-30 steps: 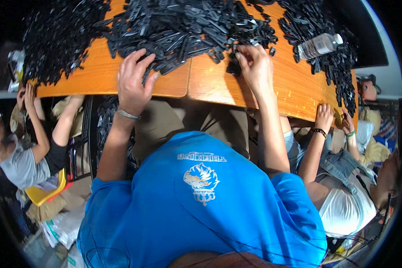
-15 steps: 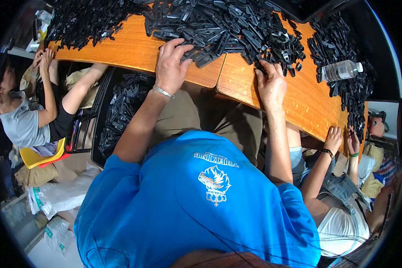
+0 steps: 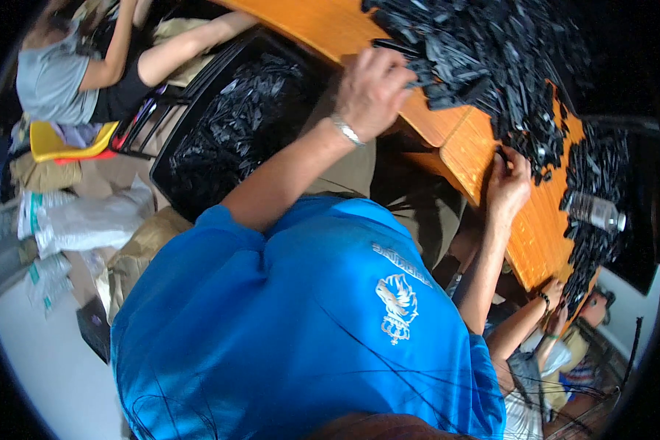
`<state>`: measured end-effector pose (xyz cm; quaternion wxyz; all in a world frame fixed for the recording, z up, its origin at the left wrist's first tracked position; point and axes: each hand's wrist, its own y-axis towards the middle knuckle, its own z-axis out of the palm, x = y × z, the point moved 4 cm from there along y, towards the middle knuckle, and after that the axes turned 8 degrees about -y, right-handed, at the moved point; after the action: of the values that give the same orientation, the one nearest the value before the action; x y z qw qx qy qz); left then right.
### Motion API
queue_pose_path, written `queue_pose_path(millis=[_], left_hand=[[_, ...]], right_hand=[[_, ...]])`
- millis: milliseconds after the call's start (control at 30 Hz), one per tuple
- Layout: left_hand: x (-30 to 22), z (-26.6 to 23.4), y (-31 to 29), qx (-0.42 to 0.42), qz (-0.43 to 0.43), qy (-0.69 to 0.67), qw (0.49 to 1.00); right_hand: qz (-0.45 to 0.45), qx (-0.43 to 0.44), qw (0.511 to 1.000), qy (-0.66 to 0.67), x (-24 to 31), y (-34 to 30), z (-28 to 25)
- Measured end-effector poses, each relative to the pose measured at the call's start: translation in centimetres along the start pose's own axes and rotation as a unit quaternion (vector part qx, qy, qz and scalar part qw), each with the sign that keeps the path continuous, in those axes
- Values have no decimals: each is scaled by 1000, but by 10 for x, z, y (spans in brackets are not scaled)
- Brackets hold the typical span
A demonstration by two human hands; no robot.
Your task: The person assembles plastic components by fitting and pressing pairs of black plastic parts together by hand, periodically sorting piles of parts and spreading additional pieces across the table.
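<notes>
A large heap of slim black plastic pieces (image 3: 477, 51) covers the table in front of me. My left hand (image 3: 374, 92), wearing a silver bracelet, is over the table edge at the heap's near left side. Its fingers are curled and smeared by motion; a long black piece (image 3: 394, 48) shows just beyond them, and whether they grip it is unclear. Farther right, my right hand (image 3: 509, 185) rests at the table edge, thumb and fingers pinched together. A small dark part shows at those fingertips, beside smaller black parts (image 3: 539, 150) along the heap's edge.
A black bin (image 3: 227, 132) of similar pieces stands left of my legs. On the orange wooden table (image 3: 529, 229), a clear bottle (image 3: 595, 211) lies on another black pile. One person (image 3: 66, 73) sits at the left, another (image 3: 521, 341) works at the right. White sacks (image 3: 95, 220) lie on the floor.
The whole view has swung, so the table now slants down to the right and more of the bin shows. My left hand has lifted and blurred; the right remains pinched at the table edge.
</notes>
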<state>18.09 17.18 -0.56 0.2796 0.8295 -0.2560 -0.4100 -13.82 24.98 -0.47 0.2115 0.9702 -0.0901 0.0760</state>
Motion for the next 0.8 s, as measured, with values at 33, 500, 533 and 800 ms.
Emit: queue_pose_path(millis=[33,500,533,800], left_hand=[[-2,2,-3,-17,1,-9,1000],[13,3,-15,-106,-10,-74,992],[12,2,-14,-115,-4,-67,991],[4,-7,-10,-121,19,-53,991]], right_hand=[[-19,-5,1000,-3,2,-1,-3],[-22,90,995,-39,20,-2,-12],[-30,103,993,-47,19,-1,-11],[-28,114,991,-56,19,2,-13]])
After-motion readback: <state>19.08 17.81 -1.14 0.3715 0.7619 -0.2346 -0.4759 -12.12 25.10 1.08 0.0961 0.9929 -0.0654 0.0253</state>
